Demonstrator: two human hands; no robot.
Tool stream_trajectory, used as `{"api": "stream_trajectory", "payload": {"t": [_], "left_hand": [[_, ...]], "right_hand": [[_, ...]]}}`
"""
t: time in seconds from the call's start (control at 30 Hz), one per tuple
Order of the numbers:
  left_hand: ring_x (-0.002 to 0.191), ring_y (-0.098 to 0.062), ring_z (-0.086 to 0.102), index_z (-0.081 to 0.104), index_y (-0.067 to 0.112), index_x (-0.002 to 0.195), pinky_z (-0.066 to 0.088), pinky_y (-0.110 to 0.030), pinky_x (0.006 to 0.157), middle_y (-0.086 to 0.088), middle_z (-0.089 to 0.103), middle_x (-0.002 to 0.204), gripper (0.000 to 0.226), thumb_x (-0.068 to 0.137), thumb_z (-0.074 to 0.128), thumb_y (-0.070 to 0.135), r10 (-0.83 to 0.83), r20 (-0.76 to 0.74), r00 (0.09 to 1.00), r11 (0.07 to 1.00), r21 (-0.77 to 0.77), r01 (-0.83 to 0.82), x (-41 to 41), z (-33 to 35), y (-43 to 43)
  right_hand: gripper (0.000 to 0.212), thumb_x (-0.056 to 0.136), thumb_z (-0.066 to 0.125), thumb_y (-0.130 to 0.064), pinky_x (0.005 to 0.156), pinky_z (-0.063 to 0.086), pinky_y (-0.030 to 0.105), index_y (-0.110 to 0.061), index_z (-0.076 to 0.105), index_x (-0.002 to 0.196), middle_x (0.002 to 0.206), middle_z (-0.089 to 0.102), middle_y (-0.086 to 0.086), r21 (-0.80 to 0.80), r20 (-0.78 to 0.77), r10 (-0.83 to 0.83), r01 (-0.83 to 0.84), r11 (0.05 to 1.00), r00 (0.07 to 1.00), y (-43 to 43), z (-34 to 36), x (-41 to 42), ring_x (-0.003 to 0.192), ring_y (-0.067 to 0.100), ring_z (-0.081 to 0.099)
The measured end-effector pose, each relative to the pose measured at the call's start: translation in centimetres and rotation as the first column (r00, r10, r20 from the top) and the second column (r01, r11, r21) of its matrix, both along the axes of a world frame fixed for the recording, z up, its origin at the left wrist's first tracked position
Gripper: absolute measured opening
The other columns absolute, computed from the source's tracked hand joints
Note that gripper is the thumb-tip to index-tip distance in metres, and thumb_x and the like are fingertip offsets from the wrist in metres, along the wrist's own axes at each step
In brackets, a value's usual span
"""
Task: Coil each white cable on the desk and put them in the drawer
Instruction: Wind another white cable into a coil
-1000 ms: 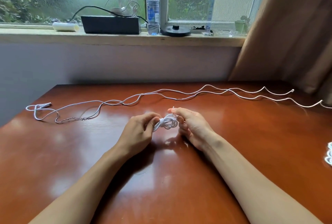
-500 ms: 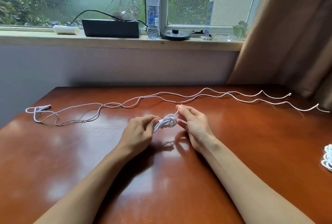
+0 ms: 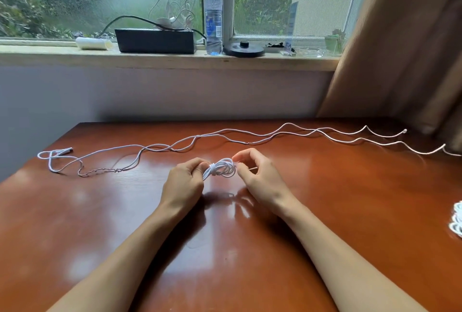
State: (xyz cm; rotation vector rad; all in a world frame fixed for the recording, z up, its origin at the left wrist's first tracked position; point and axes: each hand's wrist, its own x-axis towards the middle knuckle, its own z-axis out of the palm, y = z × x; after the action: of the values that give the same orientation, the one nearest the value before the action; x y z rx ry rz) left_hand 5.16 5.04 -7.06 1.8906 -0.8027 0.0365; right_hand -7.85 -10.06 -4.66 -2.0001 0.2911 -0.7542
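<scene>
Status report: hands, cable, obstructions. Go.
Left hand grips coiled cable; right hand pinches its tail. Loose cables uncoiled behind. Nothing in the way; drawer not in view.

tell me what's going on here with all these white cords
A person is bundling a white cable: the left hand grips the small coil and the right hand pinches its loose end. Behind them, long white cables lie uncoiled across the desk, and another coiled bundle sits at its right edge. No drawer is in view.
</scene>
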Motion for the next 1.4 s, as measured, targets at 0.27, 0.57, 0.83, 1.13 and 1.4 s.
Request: {"api": "stream_trajectory", "payload": {"t": [0.27,0.57,0.83,1.13,1.4], "left_hand": [[0.081,-0.023,0.065,0.071,0.027,0.09,0.057,-0.05,0.08,0.005,0.071,0.079,0.029,0.092,0.048,0.045,-0.102,-0.026,0.994,0.995,0.009,0.102,-0.4,-0.4,-0.1],[0.096,0.006,0.059,0.071,0.028,0.106,0.044,-0.014,0.087,0.008,0.065,0.105,0.013,0.093,0.069,0.032,-0.166,0.115,0.979,0.986,0.024,0.164,-1.4,0.1,0.4],[0.088,0.002,0.059,0.068,0.025,0.104,0.047,-0.018,0.078,0.007,0.057,0.099,0.032,0.076,0.07,0.041,-0.147,0.196,0.97,0.987,0.09,0.132,-2.6,0.6,0.9],[0.077,-0.011,0.056,0.065,0.026,0.111,0.048,-0.031,0.072,0.012,0.059,0.097,0.036,0.082,0.074,0.047,-0.251,0.352,0.902,0.954,0.248,0.169,-8.2,1.2,-0.2],[0.08,0.0,0.055,0.069,0.015,0.114,0.041,-0.009,0.07,0.001,0.056,0.103,0.047,0.08,0.075,0.047,-0.489,0.251,0.836,0.87,0.213,0.445,-14.0,1.3,-5.3]], "right_hand": [[0.023,0.086,0.08,-0.028,0.073,0.041,0.01,-0.021,0.071,0.105,0.09,0.057,-0.01,-0.217,-0.056,-0.015,0.003,0.976,0.998,-0.8,-1.0,0.1,0.077,-0.001,0.055],[0.021,0.087,0.079,-0.03,0.077,0.047,0.018,-0.025,0.074,0.106,0.089,0.056,-0.012,-0.356,-0.041,-0.092,0.071,0.932,0.995,-1.2,-2.0,0.2,0.078,-0.001,0.059],[0.023,0.089,0.076,-0.037,0.081,0.051,0.033,-0.024,0.072,0.107,0.094,0.065,-0.003,-0.417,-0.047,-0.175,0.139,0.898,0.984,-0.3,-1.5,-1.7,0.084,0.014,0.061],[0.036,0.096,0.065,-0.039,0.088,0.05,0.037,-0.028,0.063,0.13,0.105,0.064,-0.002,-0.633,-0.117,-0.277,0.144,0.76,0.954,-0.3,-0.3,-10.9,0.101,0.021,0.06],[0.034,0.098,0.062,-0.038,0.09,0.048,0.032,-0.025,0.062,0.13,0.103,0.06,-0.004,-0.66,-0.151,-0.417,0.223,0.718,0.896,-3.1,0.0,-19.4,0.098,0.017,0.057]]}}
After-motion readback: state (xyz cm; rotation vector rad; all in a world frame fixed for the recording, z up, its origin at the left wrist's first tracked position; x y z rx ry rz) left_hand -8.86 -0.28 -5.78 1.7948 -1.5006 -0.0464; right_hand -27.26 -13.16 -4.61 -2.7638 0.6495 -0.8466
